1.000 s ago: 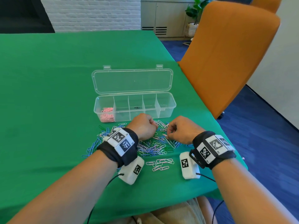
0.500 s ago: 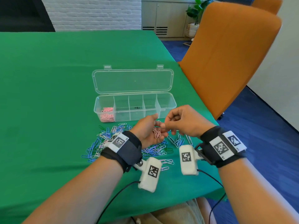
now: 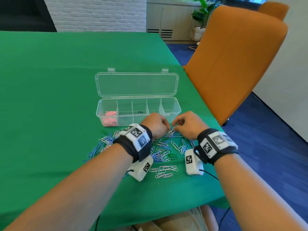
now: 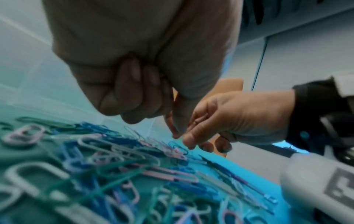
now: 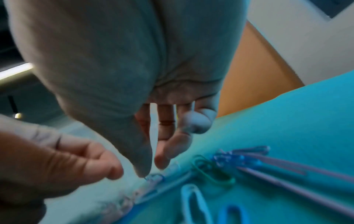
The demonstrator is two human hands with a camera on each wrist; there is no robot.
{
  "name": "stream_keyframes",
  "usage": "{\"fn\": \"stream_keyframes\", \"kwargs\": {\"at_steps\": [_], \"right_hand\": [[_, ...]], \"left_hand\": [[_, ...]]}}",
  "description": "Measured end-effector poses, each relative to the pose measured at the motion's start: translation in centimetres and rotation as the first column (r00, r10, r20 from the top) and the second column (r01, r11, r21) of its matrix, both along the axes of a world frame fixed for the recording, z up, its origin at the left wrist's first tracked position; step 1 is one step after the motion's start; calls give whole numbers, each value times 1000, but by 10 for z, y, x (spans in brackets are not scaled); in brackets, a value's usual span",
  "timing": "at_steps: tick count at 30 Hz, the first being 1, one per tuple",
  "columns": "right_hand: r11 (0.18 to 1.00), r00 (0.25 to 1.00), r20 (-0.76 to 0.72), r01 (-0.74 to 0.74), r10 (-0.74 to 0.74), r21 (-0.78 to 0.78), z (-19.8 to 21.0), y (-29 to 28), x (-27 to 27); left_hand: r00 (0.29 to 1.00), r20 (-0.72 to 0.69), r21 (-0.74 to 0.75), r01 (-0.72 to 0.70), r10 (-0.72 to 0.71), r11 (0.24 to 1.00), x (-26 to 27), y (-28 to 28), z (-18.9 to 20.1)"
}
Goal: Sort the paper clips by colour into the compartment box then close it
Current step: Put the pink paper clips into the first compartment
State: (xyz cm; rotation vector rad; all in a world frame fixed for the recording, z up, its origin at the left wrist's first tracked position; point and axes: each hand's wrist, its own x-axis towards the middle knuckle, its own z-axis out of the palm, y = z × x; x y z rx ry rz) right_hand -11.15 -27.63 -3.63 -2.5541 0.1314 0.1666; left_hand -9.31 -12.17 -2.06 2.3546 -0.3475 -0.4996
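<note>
**Picking pink clips from the pile, just in front of the box**

We are working at the pile (image 3: 133,147) of clips, which is lying on the green table (image 3: 50,97) just in front of the box (image 3: 138,112). The box is open, with its lid (image 3: 136,85) lying flat behind it. Pink clips (image 3: 109,119) are sitting in the left end part of the box. The other parts are looking bare.

Our left hand (image 3: 155,125) is hanging over the pile, close to the front wall of the box. Its fingers (image 4: 134,91) are curled in tight. We cannot tell if they are holding clips inside.

Our right hand (image 3: 188,125) is just beside the left one, a bit nearer the right end of the box. Its thumb (image 5: 141,163) and first finger (image 5: 162,157) are pointing down at the pile with a small gap between them. They are not gripping anything yet. The thumb tip is touching or almost touching a blue clip (image 5: 155,177).

The clips right under these fingertips are lying flat. Their long sides are running about side to side along the front of the box. We think the right hand is the nearer one for the next pick, straight down.

A small bunch of pink clips (image 3: 164,170) is waiting farther from the box, between our wrists.
</note>
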Motion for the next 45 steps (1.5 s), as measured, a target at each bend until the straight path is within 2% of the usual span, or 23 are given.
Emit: {"fn": "stream_keyframes", "kwargs": {"at_steps": [6,8,10,12,14,17,21,23,26,28,31,34,41,45], "right_hand": [[991,997,-79,-8,-3,-132,-9,-6,4],[998,997,-76,12,-16,-58,-11,-12,-1],[994,998,-51,41,-36,98,-13,-17,-8],[967,998,-33,64,-58,245,-13,-19,-14],[943,998,-31,67,-60,326,-12,-19,-17],[918,997,-24,71,-67,391,-6,-14,-18],[888,988,-12,146,-156,436,4,-6,-17],[898,979,5,183,-202,400,7,-6,-17],[954,987,38,138,-154,267,13,3,-21],[947,991,54,103,-125,304,22,21,-25],[891,999,-11,42,-41,453,36,54,-32],[879,1000,-19,7,2,477,38,79,-40],[820,995,-42,97,-89,565,33,92,-45],[827,984,0,148,-176,543,30,78,-43]], "left_hand": [[993,60,225,90,-106,970,4,-11,-7],[992,40,243,105,-118,964,7,-9,-7],[993,-9,227,115,-116,967,8,-5,-6],[993,-48,169,119,-112,978,8,1,-6],[993,-76,25,88,-86,996,7,6,-7],[996,-86,-194,-24,8,981,3,11,-11],[990,-84,-338,-133,111,932,-4,26,-8],[963,-208,-426,-248,173,870,-7,39,-6],[868,-480,-600,-429,125,675,-17,56,-8],[812,-577,-624,-512,94,590,-23,62,-10],[772,-634,-632,-557,55,540,-30,67,-8],[722,-692,-635,-619,15,462,-34,72,-7],[535,-842,-532,-799,-71,280,-41,87,-23],[528,-843,-537,-818,-100,206,-37,92,-25]]}}
